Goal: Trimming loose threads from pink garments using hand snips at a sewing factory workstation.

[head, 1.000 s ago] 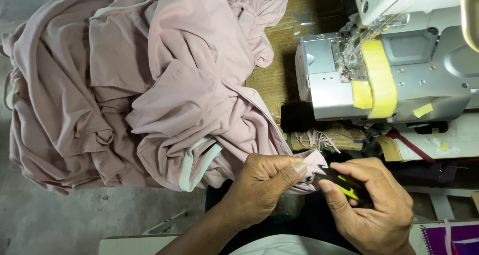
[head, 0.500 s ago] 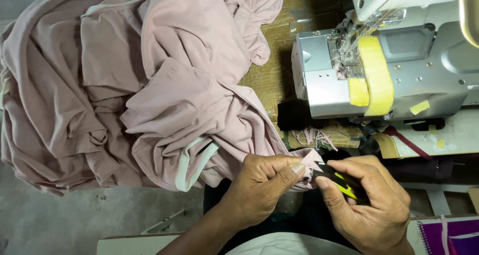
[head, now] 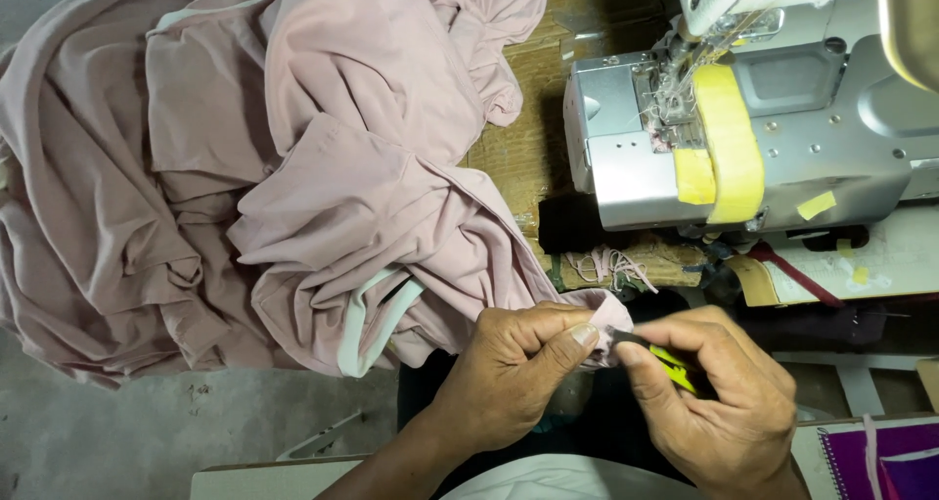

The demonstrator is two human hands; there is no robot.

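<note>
Left hand (head: 514, 373) pinches the pink fabric (head: 323, 187) edge. Right hand (head: 719, 402) grips yellow thread snips (head: 670, 366), tips touching that edge. Sewing machine (head: 753, 138) sits at two o'clock.

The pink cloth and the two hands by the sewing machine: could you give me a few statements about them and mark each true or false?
1. The left hand pinches an edge of the pink cloth. True.
2. The right hand is empty. False: it holds a small yellow and black snipping tool at the pinched edge.
3. The sewing machine has yellow tape across its bed. True.
4. The cloth lies folded in a neat stack. False: it lies in a crumpled heap on the left.
5. The cloth is under the machine's needle. False: it lies left of the machine, apart from the needle.
</note>
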